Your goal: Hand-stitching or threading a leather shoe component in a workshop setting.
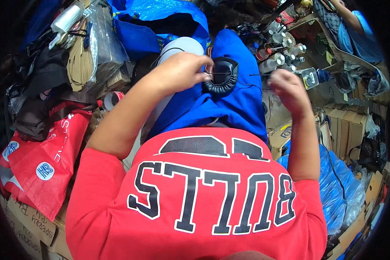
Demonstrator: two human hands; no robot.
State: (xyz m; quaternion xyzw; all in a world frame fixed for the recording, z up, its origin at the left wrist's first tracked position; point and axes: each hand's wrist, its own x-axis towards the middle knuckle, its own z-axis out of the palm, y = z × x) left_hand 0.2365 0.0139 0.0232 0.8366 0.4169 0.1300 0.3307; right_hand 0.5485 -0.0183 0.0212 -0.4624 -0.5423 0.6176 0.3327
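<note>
A black leather shoe upper (223,77), its rim gathered in pleats, rests on my thigh in blue trousers (242,47). My left hand (186,71) is at the left side of the upper, thumb and forefinger pinched on a thin dark thread. The thread (259,75) stretches across the upper toward my right hand (289,89). That hand is held off to the right, slightly blurred, with its fingers curled closed round the thread's other end. Whether a needle is in its fingers cannot be made out.
Several bottles (286,52) stand at the far right, near another person's arm (351,17). A white cylinder (182,47) stands beside my left hand. A blue bag (160,26) lies ahead, a red bag (43,160) at left, cardboard (344,128) and blue plastic (329,186) at right.
</note>
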